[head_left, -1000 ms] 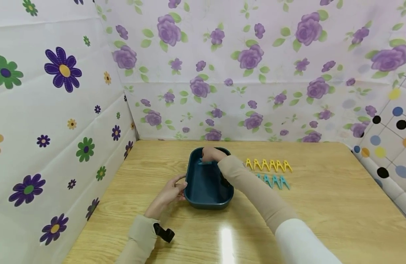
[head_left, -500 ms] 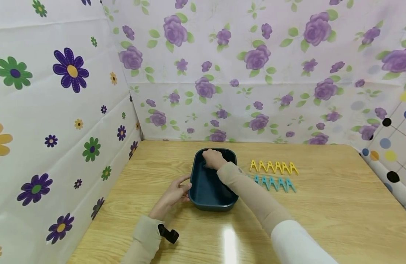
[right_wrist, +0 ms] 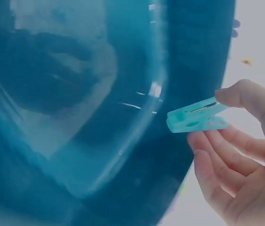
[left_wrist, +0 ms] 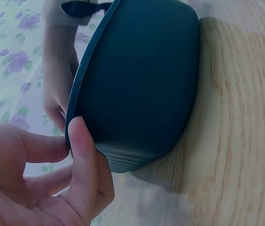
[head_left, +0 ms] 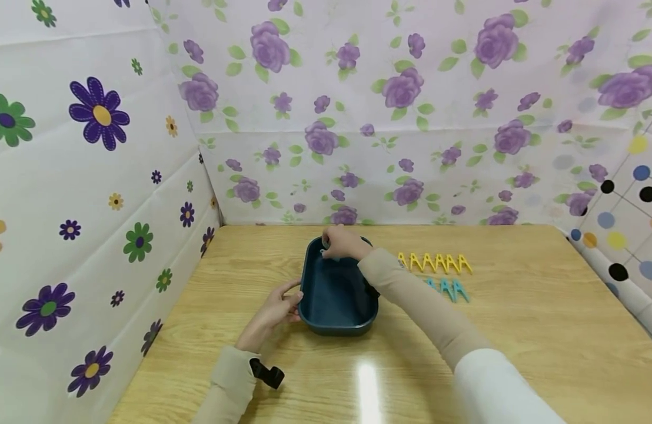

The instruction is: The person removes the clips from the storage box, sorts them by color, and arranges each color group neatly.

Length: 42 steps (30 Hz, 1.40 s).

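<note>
A dark blue plastic basin (head_left: 336,300) stands on the table. Thumb and fingers of my left hand (head_left: 275,309) pinch its left rim; the left wrist view shows this hand (left_wrist: 71,174) against the basin's outer wall (left_wrist: 137,75). My right hand (head_left: 344,241) is over the far end of the basin. Between its thumb and fingers it holds a teal clothespin (right_wrist: 196,117), as the right wrist view shows. That clothespin overlaps the basin's dark upper wall there, its far end pointing inward. From above, most of the clothespin is hidden by the right hand.
Right of the basin, several yellow clothespins (head_left: 435,262) stand in a row. In front of them is a row of teal clothespins (head_left: 446,288), partly covered by my right sleeve (head_left: 421,306). Flowered cloth (head_left: 326,141) hangs behind the wooden table (head_left: 527,306).
My right hand has risen from inside the basin to its far rim, still with the clothespin. My left hand keeps its place on the rim. The head view has shifted slightly.
</note>
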{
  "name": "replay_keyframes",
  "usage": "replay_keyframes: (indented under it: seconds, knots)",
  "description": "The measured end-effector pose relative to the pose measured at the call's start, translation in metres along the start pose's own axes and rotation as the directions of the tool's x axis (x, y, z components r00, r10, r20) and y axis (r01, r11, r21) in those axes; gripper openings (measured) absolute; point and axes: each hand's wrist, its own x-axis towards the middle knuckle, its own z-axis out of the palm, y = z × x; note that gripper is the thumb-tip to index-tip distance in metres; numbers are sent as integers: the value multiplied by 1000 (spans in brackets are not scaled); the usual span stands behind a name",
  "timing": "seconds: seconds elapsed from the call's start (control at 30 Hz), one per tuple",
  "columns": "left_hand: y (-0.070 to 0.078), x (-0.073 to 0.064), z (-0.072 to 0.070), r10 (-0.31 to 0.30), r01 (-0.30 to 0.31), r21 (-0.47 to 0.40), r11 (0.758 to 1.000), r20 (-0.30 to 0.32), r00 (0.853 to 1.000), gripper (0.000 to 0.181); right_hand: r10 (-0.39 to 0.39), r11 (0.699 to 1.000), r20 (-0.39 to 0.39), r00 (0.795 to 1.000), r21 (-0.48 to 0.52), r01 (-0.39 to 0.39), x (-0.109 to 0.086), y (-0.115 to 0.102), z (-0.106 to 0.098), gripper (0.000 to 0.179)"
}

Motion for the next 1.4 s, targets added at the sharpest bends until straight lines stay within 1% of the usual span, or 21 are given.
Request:
replay_keyframes:
  seconds: [0.1, 0.17, 0.27, 0.4, 0.53, 0.63, 0.7, 0.77, 0.93, 1.03, 1.13, 1.27, 1.4]
  knots:
    - [2, -2, 0, -6, 6, 1, 1000, -7, 1000, 50, -41, 998, -35, 999, 50, 43, -13, 1, -11, 28]
    - [2, -2, 0, -8, 8, 6, 1000, -10, 1000, 50, -69, 994, -59, 996, 85, 74, -22, 4, -14, 28]
    - [2, -1, 0, -11, 11, 14, 1000, -7, 1000, 50, -102, 987, -113, 988, 113, 114, -36, 13, -14, 28]
    - [2, -2, -1, -18, 18, 14, 1000, -10, 1000, 50, -102, 964, -183, 978, 224, 142, -55, 23, -9, 27]
    - [3, -2, -1, -19, 19, 6, 1000, -4, 1000, 50, -35, 925, -248, 968, 358, 125, -77, 30, -4, 26]
    - [4, -2, 0, -22, 22, 5, 1000, 5, 1000, 51, 44, 903, -289, 956, 421, 86, -94, 34, -2, 26]
    - [4, -1, 1, -26, 26, 0, 1000, 1, 1000, 51, 96, 888, -313, 945, 455, 61, -104, 37, 0, 26]
    - [4, -2, 2, -27, 27, -5, 1000, -5, 1000, 50, 144, 866, -330, 933, 498, 42, -114, 40, 2, 25]
    - [4, -2, 4, -19, 19, -4, 1000, -4, 1000, 50, 235, 827, -388, 891, 561, 26, -138, 53, 9, 23]
    - [4, -3, 3, -15, 15, 3, 1000, 9, 1000, 50, 288, 796, -393, 873, 605, 9, -153, 62, 11, 23]
    - [3, -3, 2, -11, 11, 9, 1000, 21, 1000, 50, 358, 752, -372, 857, 658, -28, -167, 73, 13, 27]
    - [3, -4, 0, -1, 1, 11, 1000, 32, 999, 50, 441, 726, -364, 821, 683, -87, -183, 89, 14, 35]
    - [4, -4, 0, 7, -8, 9, 1000, 45, 999, 51, 457, 682, -357, 815, 728, -63, -199, 106, 16, 41]
